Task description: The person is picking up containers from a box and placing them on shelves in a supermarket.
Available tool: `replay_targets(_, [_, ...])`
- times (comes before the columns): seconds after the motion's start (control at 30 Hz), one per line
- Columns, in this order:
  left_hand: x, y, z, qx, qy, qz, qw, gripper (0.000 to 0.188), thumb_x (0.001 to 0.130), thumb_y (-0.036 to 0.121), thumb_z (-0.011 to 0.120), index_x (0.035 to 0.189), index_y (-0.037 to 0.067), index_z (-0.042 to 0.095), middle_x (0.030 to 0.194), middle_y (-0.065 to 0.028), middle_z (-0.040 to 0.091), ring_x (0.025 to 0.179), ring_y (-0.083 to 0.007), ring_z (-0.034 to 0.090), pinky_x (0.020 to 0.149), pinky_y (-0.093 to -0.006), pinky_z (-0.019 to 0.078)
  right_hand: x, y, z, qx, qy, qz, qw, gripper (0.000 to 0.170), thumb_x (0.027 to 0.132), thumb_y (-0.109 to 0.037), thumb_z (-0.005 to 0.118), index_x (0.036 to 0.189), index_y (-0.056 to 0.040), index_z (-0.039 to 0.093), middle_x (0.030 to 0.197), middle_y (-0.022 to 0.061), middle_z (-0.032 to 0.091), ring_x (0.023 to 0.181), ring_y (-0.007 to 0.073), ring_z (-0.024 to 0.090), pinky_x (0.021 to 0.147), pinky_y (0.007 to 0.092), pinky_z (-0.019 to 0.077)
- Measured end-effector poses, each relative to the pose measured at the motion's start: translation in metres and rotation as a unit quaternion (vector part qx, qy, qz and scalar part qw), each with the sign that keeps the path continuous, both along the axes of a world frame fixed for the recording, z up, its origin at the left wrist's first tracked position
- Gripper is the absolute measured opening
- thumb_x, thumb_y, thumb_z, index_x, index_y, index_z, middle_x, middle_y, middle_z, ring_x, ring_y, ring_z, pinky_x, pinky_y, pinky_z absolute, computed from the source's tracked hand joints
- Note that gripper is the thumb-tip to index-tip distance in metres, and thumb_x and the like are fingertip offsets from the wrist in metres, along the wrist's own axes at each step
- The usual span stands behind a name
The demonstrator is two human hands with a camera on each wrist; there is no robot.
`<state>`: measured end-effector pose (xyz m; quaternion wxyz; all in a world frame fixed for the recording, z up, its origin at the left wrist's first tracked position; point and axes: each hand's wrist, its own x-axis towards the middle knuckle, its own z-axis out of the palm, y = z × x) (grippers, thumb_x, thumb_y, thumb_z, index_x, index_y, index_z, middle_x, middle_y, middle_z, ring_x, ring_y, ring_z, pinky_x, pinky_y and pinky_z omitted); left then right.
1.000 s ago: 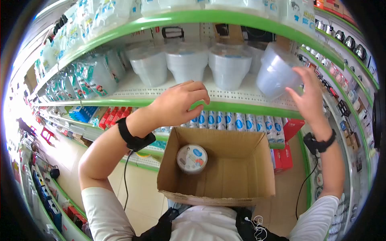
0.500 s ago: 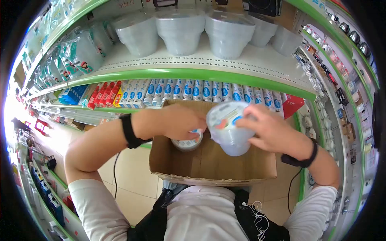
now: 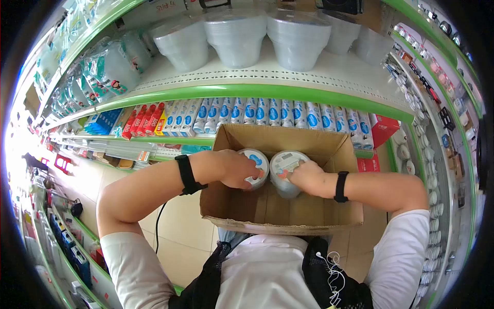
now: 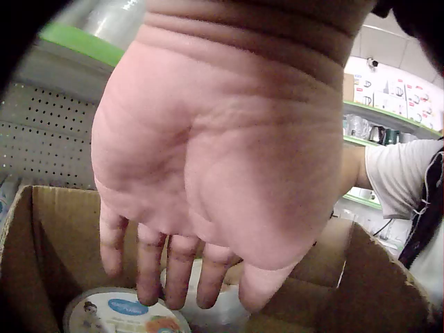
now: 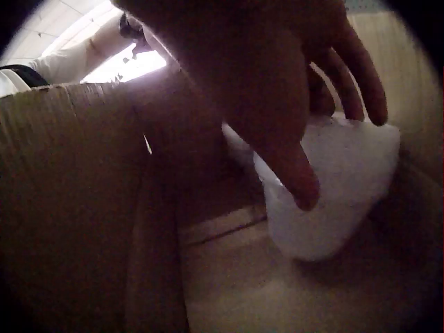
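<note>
Two stacks of clear round tubs with printed lids stand side by side in a cardboard box (image 3: 329, 213). Over the left stack (image 3: 253, 154) is my left hand (image 3: 237, 169); the left wrist view shows this hand (image 4: 215, 152) with fingers extended downward above the printed lid (image 4: 114, 316). My right hand (image 3: 313, 180) grips the right stack (image 3: 282, 161) at its top. In the right wrist view the thumb of this hand (image 5: 270, 90) lies against the near side of the whitish stack (image 5: 333, 173), fingers on the far side; the stack looks tilted.
Above the box, a white shelf with a green edge (image 3: 247, 94) holds more tub stacks (image 3: 235, 38) and bagged goods (image 3: 105, 72). Below it are rows of blue-and-white boxes (image 3: 250, 110) and red ones (image 3: 149, 121). A black cord (image 3: 158, 226) hangs at left.
The right hand took a tub stack from the shelf's right side and lowered it into the box, beside the first stack. The left hand moved down from near the shelf into the box.
</note>
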<state>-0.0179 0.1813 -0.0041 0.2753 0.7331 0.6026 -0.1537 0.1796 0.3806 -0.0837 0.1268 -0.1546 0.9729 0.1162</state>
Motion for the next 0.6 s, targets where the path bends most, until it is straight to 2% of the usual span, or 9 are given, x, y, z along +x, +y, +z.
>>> replay_targets(0.1, [-0.001,0.003,0.0,-0.017,0.0,0.019,1.0,0.043,0.099,0.042,0.059,0.133,0.015,0.059,0.125,-0.0146,0.064,0.122,-0.0372,0.059,0.1,-0.0515,0.0499,-0.007,-0.007,-0.02,0.019,-0.101,-0.049,0.993,0.022,0.077,-0.014,0.075,0.097,-0.0027,0.076,0.091,0.0165,0.076,0.087,0.0354,0.074,0.073,0.0458,0.0598])
replay_targets(0.17, [-0.002,0.004,-0.003,-0.021,0.0,0.034,0.999,0.041,0.099,0.042,0.059,0.131,0.016,0.061,0.126,-0.014,0.064,0.122,-0.0366,0.059,0.099,-0.0516,0.0498,-0.005,-0.007,-0.031,-0.048,-0.118,-0.002,0.992,0.009,0.08,-0.005,0.069,0.083,-0.0029,0.077,0.089,0.0174,0.076,0.083,0.033,0.075,0.071,0.0441,0.0601])
replay_targets(0.3, [-0.009,-0.004,0.012,0.023,-0.017,0.04,0.999,0.038,0.098,0.04,0.062,0.128,0.017,0.064,0.123,-0.0133,0.065,0.12,-0.0369,0.061,0.097,-0.0516,0.0506,-0.019,-0.007,-0.006,-0.051,-0.152,-0.018,0.987,0.016,0.081,-0.012,0.071,0.094,-0.0021,0.076,0.092,0.018,0.076,0.083,0.0353,0.075,0.07,0.0465,0.0596])
replay_targets(0.33, [-0.01,-0.003,0.018,0.043,-0.015,0.042,0.998,0.037,0.097,0.038,0.062,0.126,0.016,0.065,0.121,-0.0127,0.066,0.118,-0.037,0.062,0.096,-0.0513,0.0512,-0.019,-0.003,0.005,-0.056,-0.159,-0.014,0.986,0.031,0.083,-0.027,0.077,0.105,-0.0054,0.068,0.091,0.0166,0.074,0.086,0.0356,0.074,0.07,0.0495,0.0587])
replay_targets(0.37, [-0.01,-0.004,0.025,0.063,-0.013,0.044,0.997,0.035,0.096,0.037,0.063,0.124,0.016,0.066,0.118,-0.0121,0.066,0.116,-0.0372,0.063,0.095,-0.0511,0.0518,-0.02,-0.001,0.017,-0.052,-0.155,-0.011,0.987,0.031,0.083,-0.027,0.077,0.105,-0.0054,0.068,0.091,0.0166,0.074,0.086,0.0356,0.074,0.07,0.0495,0.0587])
replay_targets(0.43, [-0.013,-0.006,0.04,0.113,-0.003,0.047,0.992,0.031,0.093,0.031,0.065,0.118,0.013,0.067,0.113,-0.0114,0.067,0.11,-0.037,0.065,0.092,-0.0498,0.0529,-0.018,-0.006,0.064,-0.092,-0.071,-0.022,0.993,0.02,0.086,-0.024,0.07,0.096,-0.006,0.069,0.087,0.0154,0.074,0.085,0.0338,0.074,0.069,0.0476,0.0589])
replay_targets(0.47, [-0.015,-0.007,0.049,0.209,0.015,0.046,0.977,0.028,0.09,0.028,0.066,0.114,0.012,0.067,0.112,-0.0118,0.067,0.108,-0.0365,0.065,0.091,-0.0494,0.0531,-0.018,-0.001,0.07,-0.108,0.038,-0.007,0.993,0.018,0.087,-0.025,0.068,0.093,-0.0089,0.063,0.084,0.0113,0.07,0.085,0.0313,0.072,0.068,0.0462,0.0584])
replay_targets(0.53, [-0.02,-0.007,0.075,0.379,0.016,0.065,0.923,0.025,0.086,0.02,0.068,0.109,0.01,0.066,0.11,-0.0121,0.065,0.105,-0.0357,0.064,0.09,-0.0488,0.0531,-0.021,-0.003,0.121,-0.161,0.209,-0.006,0.965,0.016,0.088,-0.024,0.067,0.091,-0.0102,0.059,0.087,0.0086,0.066,0.083,0.0292,0.07,0.065,0.0445,0.0572])
replay_targets(0.6, [-0.029,-0.002,0.108,0.512,0.014,0.097,0.853,0.03,0.083,0.016,0.071,0.111,0.009,0.063,0.114,-0.0123,0.063,0.108,-0.0355,0.062,0.093,-0.0481,0.0519,-0.028,0.002,0.171,-0.157,0.368,0.011,0.916,0.022,0.085,-0.019,0.069,0.104,-0.01,0.061,0.095,0.0091,0.062,0.084,0.0293,0.065,0.068,0.0431,0.0556])
